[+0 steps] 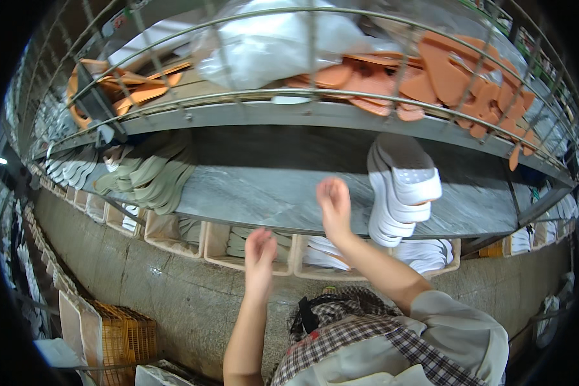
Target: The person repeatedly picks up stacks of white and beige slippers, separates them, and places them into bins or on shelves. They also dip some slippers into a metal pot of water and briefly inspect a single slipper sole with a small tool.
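Note:
My right hand (334,198) hovers over the front of the grey marbled shelf (264,193), its fingers curled in with nothing visible in them. Lower and to the left, my left hand (261,248) is up in front of the shelf edge. Its fingers are also bent inward, slightly blurred, and hold nothing that I can see. Just right of my right hand stands a stack of white shoe soles (399,199), apart from it. Overlapping grey-green soles (151,174) lie at the shelf's left end.
Above runs a wire-fronted rack (283,114) with orange sole-shaped pieces (457,74) and a clear plastic bag (270,45). Under the shelf, beige bins (215,254) hold grey-green and white soles. A yellow crate (130,331) stands on the floor behind at the left.

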The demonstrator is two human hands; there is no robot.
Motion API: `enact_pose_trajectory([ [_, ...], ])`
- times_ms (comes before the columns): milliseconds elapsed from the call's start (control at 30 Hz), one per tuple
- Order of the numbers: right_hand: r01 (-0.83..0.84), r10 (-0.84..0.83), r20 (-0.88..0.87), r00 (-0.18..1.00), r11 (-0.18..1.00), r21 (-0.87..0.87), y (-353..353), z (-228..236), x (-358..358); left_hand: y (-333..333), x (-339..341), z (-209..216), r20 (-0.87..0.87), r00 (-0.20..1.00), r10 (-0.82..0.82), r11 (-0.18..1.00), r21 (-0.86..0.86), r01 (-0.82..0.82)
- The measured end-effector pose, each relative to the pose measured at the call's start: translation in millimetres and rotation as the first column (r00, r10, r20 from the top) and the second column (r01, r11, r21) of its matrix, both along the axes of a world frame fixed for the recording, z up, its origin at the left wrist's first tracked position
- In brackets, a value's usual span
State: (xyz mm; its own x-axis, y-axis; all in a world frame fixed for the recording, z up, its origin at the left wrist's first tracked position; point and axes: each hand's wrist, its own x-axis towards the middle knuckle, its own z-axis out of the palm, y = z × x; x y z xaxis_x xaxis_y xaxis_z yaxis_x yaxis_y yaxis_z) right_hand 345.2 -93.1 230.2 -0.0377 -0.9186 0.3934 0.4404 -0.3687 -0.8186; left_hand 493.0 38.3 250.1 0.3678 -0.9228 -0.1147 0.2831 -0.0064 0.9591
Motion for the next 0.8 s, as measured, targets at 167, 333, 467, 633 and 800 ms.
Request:
enact_pose_trajectory([
  [167,0.527,-0.54,0.021,0.841,0.829,0.186,-191,-30,67,138,67,-62,-0.047,0.951,0.305,0.904,0.328,-0.274],
  [333,0.499,-0.499,-0.126,0.857,0.746,0.441,-316,-28,57,270,55,-106,-0.034,0.536,0.843,0.457,0.569,-0.683],
  [467,0.361,-0.374,-0.097,0.922,0.744,0.563,-356,-21,51,318,25,-118,-0.042,0.404,0.914,0.329,0.662,-0.674],
  [633,0.239,-0.297,-0.02,0.955,0.724,0.647,-353,-24,42,302,26,-123,-0.097,0.532,0.841,0.45,0.669,-0.591],
  [800,-0.025,-0.216,0.251,0.943,0.71,0.703,-255,-45,50,246,57,-122,0.033,0.845,0.534,0.689,0.562,-0.457],
])
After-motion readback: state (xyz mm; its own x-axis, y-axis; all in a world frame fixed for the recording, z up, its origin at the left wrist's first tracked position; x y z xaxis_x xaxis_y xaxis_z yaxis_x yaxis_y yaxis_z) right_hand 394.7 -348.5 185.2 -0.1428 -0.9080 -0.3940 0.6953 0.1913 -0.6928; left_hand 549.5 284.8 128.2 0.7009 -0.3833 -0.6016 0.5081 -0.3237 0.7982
